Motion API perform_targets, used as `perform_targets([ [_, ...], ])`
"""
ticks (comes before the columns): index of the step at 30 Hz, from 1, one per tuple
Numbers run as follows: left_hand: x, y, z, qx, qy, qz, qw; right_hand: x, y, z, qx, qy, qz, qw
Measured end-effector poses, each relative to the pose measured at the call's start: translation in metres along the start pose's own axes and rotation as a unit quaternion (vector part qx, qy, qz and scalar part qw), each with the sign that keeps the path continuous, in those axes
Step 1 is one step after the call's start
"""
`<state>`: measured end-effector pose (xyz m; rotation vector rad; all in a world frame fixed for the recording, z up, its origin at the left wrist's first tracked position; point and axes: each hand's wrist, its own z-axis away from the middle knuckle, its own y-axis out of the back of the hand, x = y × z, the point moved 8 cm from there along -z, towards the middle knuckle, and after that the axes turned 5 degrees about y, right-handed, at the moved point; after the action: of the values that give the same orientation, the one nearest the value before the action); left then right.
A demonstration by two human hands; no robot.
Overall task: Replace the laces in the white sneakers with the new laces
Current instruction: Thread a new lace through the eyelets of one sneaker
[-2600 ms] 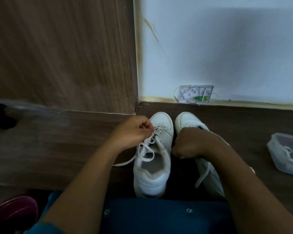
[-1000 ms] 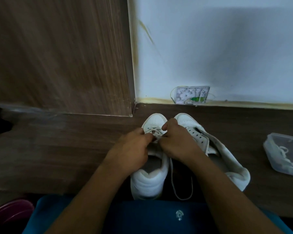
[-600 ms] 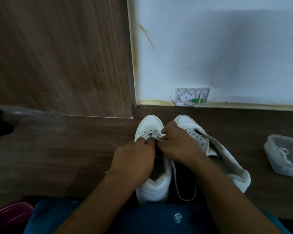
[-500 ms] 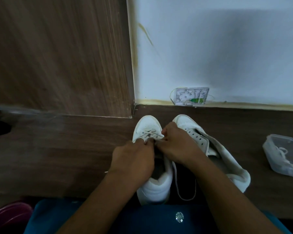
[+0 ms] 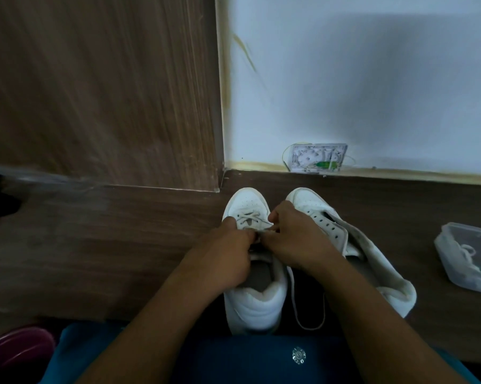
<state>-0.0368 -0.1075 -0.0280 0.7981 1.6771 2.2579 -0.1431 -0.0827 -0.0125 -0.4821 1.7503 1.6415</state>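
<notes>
Both hands work at one spot. The left hand [image 5: 222, 261] and the right hand [image 5: 297, 242] meet, fingertips curled, and pinch the lace [image 5: 250, 216] over the mid eyelets of the upright sneaker [image 5: 250, 306]. The two-sided grip probably steadies the eyelet row while the lace is worked through. Whether the lace is going in or coming out cannot be told.

The upright sneaker stands on the table [image 5: 109, 239] with its toe toward the wall [image 5: 344, 79] and its heel toward the person, so the eyelets face up. A loose lace loop [image 5: 308, 327] trails beside its heel. Just beside it, the second sneaker [image 5: 372, 261] lies tipped outward, its visible eyelets empty. It appears to be set aside for relacing.

Well apart, to the right, a clear plastic container [image 5: 455, 273] holds a white lace [image 5: 467, 249], likely the new stock, kept within reach.
</notes>
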Motion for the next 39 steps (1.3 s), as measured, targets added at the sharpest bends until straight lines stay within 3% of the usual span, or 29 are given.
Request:
perform_targets([
  [6,0.000,0.004,0.002,0.011,-0.025,0.008,1.000,-0.008,0.001,0.001,-0.035,0.026,0.035,0.998],
  [11,0.000,0.023,0.006,0.066,-0.076,0.134,0.986,-0.008,0.014,0.005,-0.074,0.045,0.017,0.996],
  [14,-0.011,0.033,0.004,0.084,-0.034,0.285,0.954,-0.001,0.019,0.005,-0.066,0.032,0.011,0.997],
  [18,-0.020,0.031,-0.003,0.057,-0.003,0.283,0.957,0.004,0.022,0.004,-0.052,0.017,0.017,0.998],
  [21,-0.020,0.028,-0.004,0.034,0.000,0.296,0.955,0.012,0.011,0.003,-0.087,-0.054,-0.090,0.991],
  [25,-0.022,0.018,-0.004,-0.019,0.020,0.275,0.961,0.021,0.006,0.006,-0.061,-0.185,-0.306,0.932],
  [29,-0.026,0.018,-0.005,-0.012,0.028,0.250,0.968,0.025,0.007,0.007,-0.013,-0.211,-0.339,0.917],
  [32,-0.026,0.018,-0.005,-0.016,0.007,0.242,0.970,0.025,0.011,0.008,-0.002,-0.177,-0.276,0.945],
  [36,-0.024,0.015,0.000,-0.063,-0.009,0.271,0.960,0.015,0.020,0.008,-0.035,-0.124,-0.076,0.989],
  [39,-0.024,0.013,0.002,-0.088,-0.013,0.299,0.950,0.005,0.025,0.007,-0.065,-0.068,0.056,0.994],
])
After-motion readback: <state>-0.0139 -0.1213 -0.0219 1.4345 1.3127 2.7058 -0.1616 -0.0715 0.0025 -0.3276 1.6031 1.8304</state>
